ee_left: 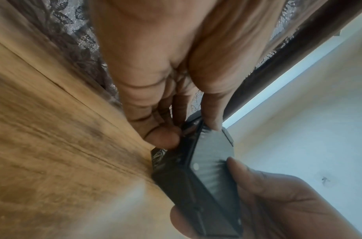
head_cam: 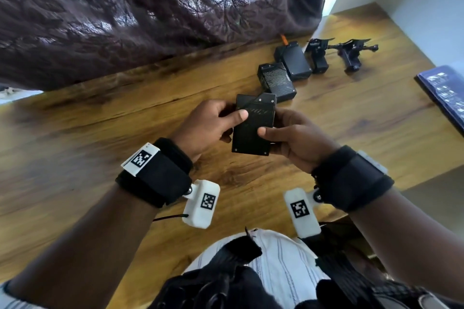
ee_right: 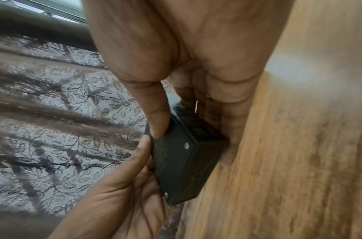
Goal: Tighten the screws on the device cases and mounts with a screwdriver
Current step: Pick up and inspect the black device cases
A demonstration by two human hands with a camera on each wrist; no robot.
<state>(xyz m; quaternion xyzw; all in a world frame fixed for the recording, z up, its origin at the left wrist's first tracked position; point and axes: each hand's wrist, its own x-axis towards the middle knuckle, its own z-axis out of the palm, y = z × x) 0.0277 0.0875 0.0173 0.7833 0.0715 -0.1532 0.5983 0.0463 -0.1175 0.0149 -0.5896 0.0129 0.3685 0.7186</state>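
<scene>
I hold a black device case (head_cam: 251, 133) over the wooden table (head_cam: 100, 133) with both hands, its lid with small corner screws facing up. My left hand (head_cam: 232, 123) grips its left edge, thumb on top. My right hand (head_cam: 271, 138) grips its right edge, thumb on the lid. The left wrist view shows the case (ee_left: 208, 169) edge-on between my left thumb and fingers (ee_left: 161, 135). In the right wrist view my thumb presses the case (ee_right: 182, 161). A second black case corner (head_cam: 242, 100) peeks out behind it. An orange screwdriver handle (head_cam: 283, 39) lies far back.
A carbon-patterned case (head_cam: 277, 81), a plain black case (head_cam: 293, 61) and two black mounts (head_cam: 317, 55) (head_cam: 351, 55) line up at the back right. A dark blue book (head_cam: 444, 93) lies at the right edge. A patterned curtain (head_cam: 150, 7) hangs behind the table.
</scene>
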